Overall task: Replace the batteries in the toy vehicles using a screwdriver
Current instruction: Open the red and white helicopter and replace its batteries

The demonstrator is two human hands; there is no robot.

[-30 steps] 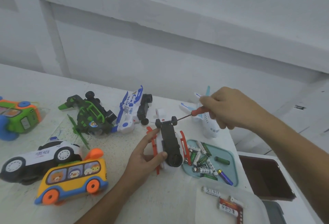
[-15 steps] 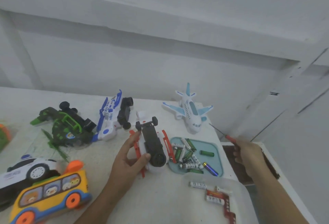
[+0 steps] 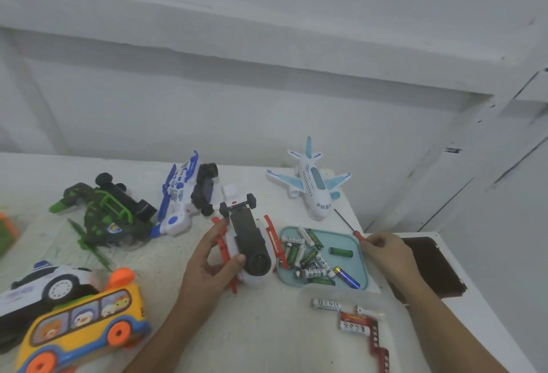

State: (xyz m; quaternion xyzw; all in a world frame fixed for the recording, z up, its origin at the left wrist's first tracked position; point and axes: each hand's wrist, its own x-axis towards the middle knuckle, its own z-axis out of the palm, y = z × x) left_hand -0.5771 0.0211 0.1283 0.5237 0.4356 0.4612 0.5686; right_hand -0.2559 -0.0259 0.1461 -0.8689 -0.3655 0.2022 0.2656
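Blur eats most of the small print: labels on the batteries (image 3: pixel 308 257) in the teal tray (image 3: pixel 338 239) and the writing on the police car (image 3: pixel 44 286) can't be read. The frame edge cuts off that car and the yellow bus (image 3: pixel 80 331). Left hand (image 3: pixel 207 265) grips the upturned red-and-white toy vehicle (image 3: pixel 247 239) mid-table, just beside the tray, its top side hidden. Right hand (image 3: pixel 385 251) pinches the screwdriver (image 3: pixel 356 233) by its red handle at the tray's right edge, tip pointing toward the airplane (image 3: pixel 314 185).
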